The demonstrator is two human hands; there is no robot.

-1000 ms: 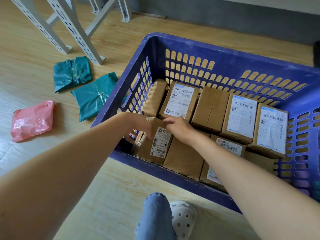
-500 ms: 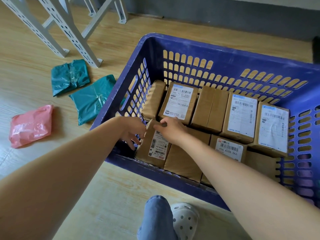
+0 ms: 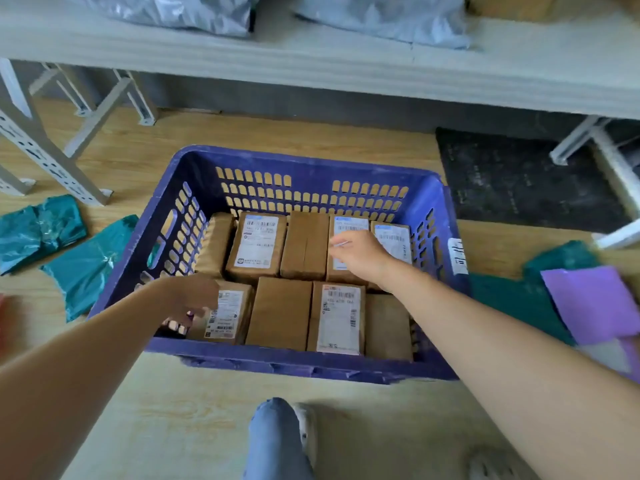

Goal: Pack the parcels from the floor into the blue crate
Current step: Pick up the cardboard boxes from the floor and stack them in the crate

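While the head view is looking down past both forearms, the crate [image 3: 298, 362] is sitting on the floor [image 3: 173, 393] with brown boxes [image 3: 278, 311] lying flat in two tight rows inside it. The left hand [image 3: 194, 299] is reaching into the near left corner, its fingers pointing down beside the corner box [image 3: 227, 315]. Motion blur is hiding whether it is gripping that box or only pressing it, so that cannot be told. The right hand [image 3: 358, 254] is hovering over the back row, fingers loosely bent and holding nothing.

Parcels are waiting outside the crate. Teal bags [image 3: 86, 265] are lying on the floor just left of it, and a purple bag [image 3: 595, 303] is overlapping another teal one to its right. These bags are looking soft, thin and probably light, with glossy film that is likely slipping under a flat palm. Pinching a folded edge or scooping under the middle is seeming the safer hold. The boxes are appearing stiff and square, so gripping them by two opposite sides is suiting them. Being floppy, the bags are probably fitting best laid flat on top of the boxes.
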